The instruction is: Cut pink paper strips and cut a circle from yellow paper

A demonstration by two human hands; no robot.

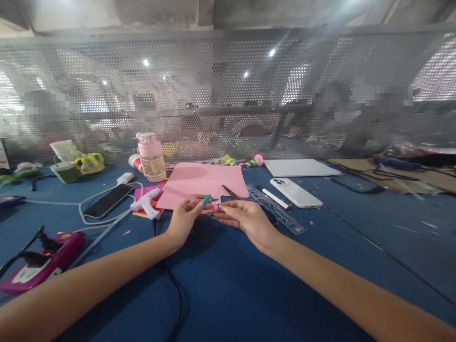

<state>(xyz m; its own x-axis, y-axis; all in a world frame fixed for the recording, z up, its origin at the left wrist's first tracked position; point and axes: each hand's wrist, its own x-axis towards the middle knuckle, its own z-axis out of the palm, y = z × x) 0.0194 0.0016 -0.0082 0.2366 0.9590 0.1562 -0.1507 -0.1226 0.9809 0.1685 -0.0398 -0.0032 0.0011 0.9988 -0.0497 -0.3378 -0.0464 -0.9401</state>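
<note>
My left hand is closed, its fingertips pinching a small piece of pink paper. A teal patch shows at its thumb tip; I cannot tell whether it is a nail or a small object. Opposite it, my right hand pinches the same piece from the other side. Just beyond both hands lies a large pink paper sheet. A pair of scissors rests behind my right hand, blades pointing away to the left, its handle partly hidden. Next to it is a clear stencil ruler.
On the left are a white glue gun, a black phone, a magenta power strip and a pink-topped bottle. To the right lie a marker, a white phone and a white pad. A perforated metal screen stands behind.
</note>
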